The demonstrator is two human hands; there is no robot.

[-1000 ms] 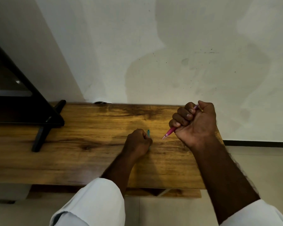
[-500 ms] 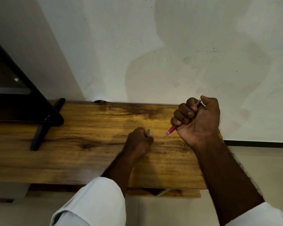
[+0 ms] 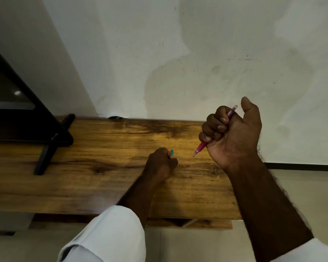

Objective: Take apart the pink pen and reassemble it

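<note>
Pink pen (image 3: 203,146) inside right hand (image 3: 233,133)

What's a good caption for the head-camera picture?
Right hand grips the pink pen over the wooden table; left hand holds a teal thing.

The right hand (image 3: 235,135) grips the pink pen (image 3: 202,147), tip pointing toward seven o'clock. The left hand (image 3: 160,163), fisted on the counter (image 3: 102,148), holds a teal piece (image 3: 172,152).

A long wooden table (image 3: 102,186) with dark grain stands against a pale wall. At its left end the feet of a black stand (image 3: 45,146) rest on the top. Right of the middle, a left hand (image 3: 160,164) rests on the wood, curled round a small teal piece (image 3: 172,152). A small dark object (image 3: 117,117) lies at the back edge.
</note>
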